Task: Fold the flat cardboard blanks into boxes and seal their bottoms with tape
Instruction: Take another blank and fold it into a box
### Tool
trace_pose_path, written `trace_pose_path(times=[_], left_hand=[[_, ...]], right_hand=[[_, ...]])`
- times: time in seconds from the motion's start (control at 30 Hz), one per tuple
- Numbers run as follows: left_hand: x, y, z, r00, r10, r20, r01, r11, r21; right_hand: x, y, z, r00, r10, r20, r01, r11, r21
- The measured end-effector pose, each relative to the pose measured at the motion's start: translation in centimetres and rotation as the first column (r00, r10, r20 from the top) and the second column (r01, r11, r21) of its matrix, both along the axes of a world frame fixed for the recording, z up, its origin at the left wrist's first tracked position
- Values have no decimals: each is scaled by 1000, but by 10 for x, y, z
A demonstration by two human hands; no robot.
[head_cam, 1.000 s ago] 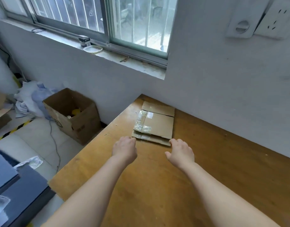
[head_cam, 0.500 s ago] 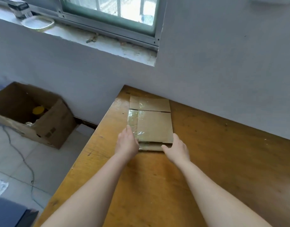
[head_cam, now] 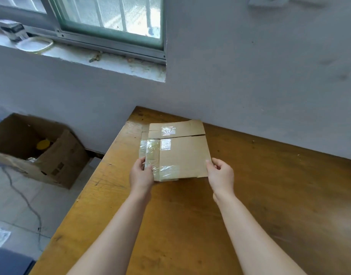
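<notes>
Both hands, left hand and right hand, pinch flat cardboard blank by near corners over table; folding, taping not begun.

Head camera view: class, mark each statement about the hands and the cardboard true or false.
1. The left hand and the right hand each grip the cardboard blank near its closer corners. True.
2. The blank bears no tape. False: clear tape covers its left side.
3. An open box stands on the floor, left of the table. True.
4. The blank is folded into an upright box. False: it is flat.
</notes>
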State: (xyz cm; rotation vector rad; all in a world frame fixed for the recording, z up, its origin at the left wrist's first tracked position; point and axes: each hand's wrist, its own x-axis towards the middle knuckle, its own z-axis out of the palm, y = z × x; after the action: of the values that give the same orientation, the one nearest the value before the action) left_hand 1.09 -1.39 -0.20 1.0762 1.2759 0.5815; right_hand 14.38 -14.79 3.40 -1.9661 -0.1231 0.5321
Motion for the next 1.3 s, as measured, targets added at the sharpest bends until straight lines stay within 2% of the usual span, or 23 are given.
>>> trace_pose_path(times=[0.1, 0.27, 0.6, 1.0, 1.3], left_hand=[[-7, -48, 12, 995, 58, 86, -58, 998, 3], [-8, -130, 25, 984, 100, 150, -108, 993, 46], [-26, -250, 46, 974, 54, 219, -83, 989, 125], [-82, -380, 56, 969, -129, 212, 112, 990, 89], [-68, -468, 59, 940, -282, 193, 272, 959, 77]], right_hand=[[-2, -42, 11, 999, 17, -34, -15, 998, 58], [-4, -117, 25, 998, 59, 5, -60, 994, 89], [-24, -243, 44, 999, 48, 5, -48, 988, 148], [-99, -388, 47, 994, -106, -10, 107, 990, 90], [-107, -497, 55, 975, -223, -1, 222, 968, 116]])
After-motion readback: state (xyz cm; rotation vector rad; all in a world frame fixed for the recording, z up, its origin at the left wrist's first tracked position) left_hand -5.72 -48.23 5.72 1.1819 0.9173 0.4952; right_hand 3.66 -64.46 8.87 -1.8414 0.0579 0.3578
